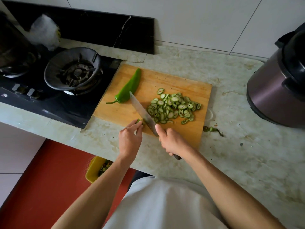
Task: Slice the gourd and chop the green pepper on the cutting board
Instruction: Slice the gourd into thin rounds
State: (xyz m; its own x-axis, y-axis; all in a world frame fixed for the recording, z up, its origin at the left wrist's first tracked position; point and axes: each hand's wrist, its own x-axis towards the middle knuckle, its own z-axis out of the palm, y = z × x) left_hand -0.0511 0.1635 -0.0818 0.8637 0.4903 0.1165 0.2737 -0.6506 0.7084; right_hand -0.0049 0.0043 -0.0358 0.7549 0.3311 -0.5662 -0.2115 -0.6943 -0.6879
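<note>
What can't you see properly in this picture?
All in the head view:
- Gourd end: mostly hidden by the left hand and the knife.
- Knife handle: covered by the right hand; only its tip shows.
- Yellow bin: partly behind the counter and arm; contents too small to tell.
- Cooker: cut off by the right edge.
- Pot on the stove: cut off by the left edge, dark.

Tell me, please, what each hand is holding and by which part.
The left hand pinches the last gourd stub by its end; the right hand grips the knife by its handle.
</note>
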